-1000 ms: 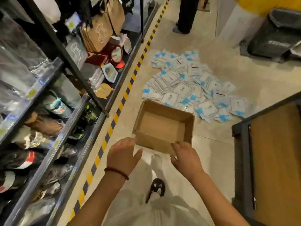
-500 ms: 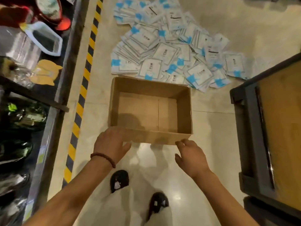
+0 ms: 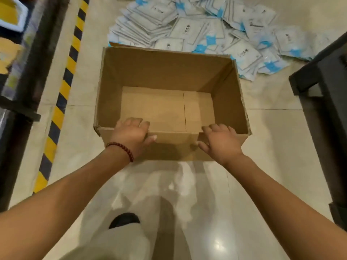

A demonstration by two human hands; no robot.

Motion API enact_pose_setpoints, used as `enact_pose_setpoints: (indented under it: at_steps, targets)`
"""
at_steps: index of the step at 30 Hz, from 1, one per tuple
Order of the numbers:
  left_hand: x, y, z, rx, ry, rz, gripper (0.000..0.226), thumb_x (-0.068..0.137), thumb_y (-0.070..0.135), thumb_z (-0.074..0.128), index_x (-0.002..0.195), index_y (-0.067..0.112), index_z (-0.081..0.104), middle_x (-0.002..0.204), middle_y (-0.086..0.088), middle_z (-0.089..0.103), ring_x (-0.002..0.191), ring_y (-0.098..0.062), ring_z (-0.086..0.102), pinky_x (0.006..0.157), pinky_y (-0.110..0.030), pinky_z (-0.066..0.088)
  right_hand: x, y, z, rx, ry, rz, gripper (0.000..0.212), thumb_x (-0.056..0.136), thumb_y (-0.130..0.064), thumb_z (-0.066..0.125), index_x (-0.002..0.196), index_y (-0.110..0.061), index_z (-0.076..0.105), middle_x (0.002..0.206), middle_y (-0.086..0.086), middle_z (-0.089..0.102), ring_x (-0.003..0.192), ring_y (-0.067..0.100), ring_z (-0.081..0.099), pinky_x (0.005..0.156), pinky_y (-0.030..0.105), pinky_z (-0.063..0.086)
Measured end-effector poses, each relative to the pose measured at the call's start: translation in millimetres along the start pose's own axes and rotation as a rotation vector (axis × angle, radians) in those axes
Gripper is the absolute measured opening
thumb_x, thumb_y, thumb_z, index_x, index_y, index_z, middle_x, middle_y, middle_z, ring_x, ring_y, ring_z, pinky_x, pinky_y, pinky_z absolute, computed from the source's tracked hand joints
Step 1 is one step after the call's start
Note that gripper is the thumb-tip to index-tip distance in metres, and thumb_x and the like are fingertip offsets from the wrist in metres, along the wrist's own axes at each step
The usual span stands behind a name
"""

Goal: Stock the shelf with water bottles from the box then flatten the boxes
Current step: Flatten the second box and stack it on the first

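Here, left hand [image 3: 132, 136] and right hand [image 3: 221, 142] each take a curled grip on the box [image 3: 167, 72] (near wall).

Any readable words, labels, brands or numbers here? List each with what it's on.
None can be read.
White and blue flat packets heaped on the floor: dark printed marks, too small and blurred.
Open brown cardboard box: no print visible.
Yellow and black striped floor tape: no text.
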State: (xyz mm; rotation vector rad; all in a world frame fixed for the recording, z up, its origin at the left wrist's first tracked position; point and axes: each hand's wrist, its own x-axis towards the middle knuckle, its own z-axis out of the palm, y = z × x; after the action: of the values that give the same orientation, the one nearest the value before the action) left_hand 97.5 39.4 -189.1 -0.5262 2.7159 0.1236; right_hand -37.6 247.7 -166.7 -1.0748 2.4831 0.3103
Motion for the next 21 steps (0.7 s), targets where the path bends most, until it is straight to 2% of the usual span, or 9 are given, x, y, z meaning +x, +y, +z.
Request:
enact_pose_setpoints:
  at_steps: [2, 4, 7, 11, 15, 18, 20, 21]
  targets:
    - [6.8, 5.7, 13.9, 0.059, 0.03, 0.044, 0.05, 0.097, 0.051, 0.021, 0.136, 0.026, 0.038, 0.141, 0.0, 0.043, 0.131, -0.021, 0.036, 0.108, -0.045, 0.023, 9.5, 0.5, 20.7, 0.056, 0.024, -0.021, 0.041, 0.099, -0.049, 0.027, 0.122, -0.021, 0.047, 0.125, 0.004, 0.054, 0.121, 0.027, 0.045, 0.109, 0.049, 0.024]
    - [6.0, 7.2, 26.0, 0.074, 0.11, 0.082, 0.043, 0.099, 0.045, 0.018, 0.13, 0.027, 0.042, 0.131, 0.001, 0.053, 0.122, -0.02, 0.046, 0.103, -0.041, 0.028, 10.9, -0.1, 36.9, 0.128, 0.098, -0.03, 0.038, 0.1, -0.046, 0.022, 0.114, -0.022, 0.049, 0.117, 0.002, 0.058, 0.114, 0.025, 0.05, 0.108, 0.05, 0.023]
    - [0.7, 8.5, 35.5, 0.058, 0.191, 0.065, 0.036, 0.099, 0.041, 0.022, 0.12, 0.029, 0.049, 0.112, 0.002, 0.062, 0.104, -0.02, 0.056, 0.09, -0.035, 0.039, 5.7, -2.3, 50.2, 0.175, 0.251, -0.023, 0.036, 0.101, -0.042, 0.022, 0.109, -0.024, 0.052, 0.11, -0.001, 0.061, 0.106, 0.022, 0.053, 0.103, 0.044, 0.026]
    - [-12.4, 15.7, 46.4, 0.037, 0.221, 0.05, 0.029, 0.099, 0.036, 0.03, 0.107, 0.024, 0.055, 0.1, 0.001, 0.064, 0.092, -0.021, 0.059, 0.08, -0.032, 0.041, -8.7, -3.7, 69.2, 0.173, 0.345, -0.014, 0.035, 0.102, -0.041, 0.024, 0.106, -0.024, 0.053, 0.105, -0.003, 0.062, 0.1, 0.021, 0.054, 0.096, 0.039, 0.028]
    - [-34.4, 17.5, 54.2, -0.025, 0.138, 0.043, 0.026, 0.099, 0.035, 0.034, 0.1, 0.021, 0.055, 0.097, -0.003, 0.065, 0.088, -0.024, 0.059, 0.075, -0.032, 0.044, -28.3, -9.2, 82.7, 0.217, 0.385, -0.012, 0.031, 0.102, -0.039, 0.029, 0.106, -0.026, 0.057, 0.104, -0.004, 0.064, 0.098, 0.02, 0.056, 0.097, 0.037, 0.029]
    - [-45.4, 23.2, 66.1, -0.016, 0.086, 0.037, 0.027, 0.1, 0.036, 0.034, 0.106, 0.02, 0.055, 0.102, -0.003, 0.066, 0.091, -0.024, 0.059, 0.074, -0.031, 0.041, -39.2, -10.3, 101.3, 0.215, 0.403, -0.045, 0.032, 0.101, -0.041, 0.03, 0.111, -0.026, 0.056, 0.113, -0.004, 0.062, 0.108, 0.019, 0.053, 0.107, 0.04, 0.022]
    - [-50.3, 25.0, 72.5, -0.011, 0.114, 0.044, 0.033, 0.1, 0.038, 0.031, 0.113, 0.021, 0.056, 0.106, -0.003, 0.066, 0.095, -0.022, 0.06, 0.078, -0.031, 0.042, -50.3, -6.5, 118.6, 0.288, 0.497, -0.062, 0.031, 0.099, -0.039, 0.039, 0.116, -0.022, 0.058, 0.12, -0.002, 0.06, 0.115, 0.02, 0.052, 0.112, 0.044, 0.019]
    - [-53.0, 24.9, 74.6, -0.014, 0.129, 0.049, 0.034, 0.1, 0.038, 0.03, 0.117, 0.022, 0.055, 0.109, -0.002, 0.065, 0.098, -0.022, 0.06, 0.082, -0.031, 0.043, -58.7, -3.3, 128.4, 0.348, 0.587, -0.031, 0.031, 0.097, -0.039, 0.044, 0.116, -0.019, 0.059, 0.121, 0.002, 0.059, 0.116, 0.022, 0.051, 0.111, 0.046, 0.024]
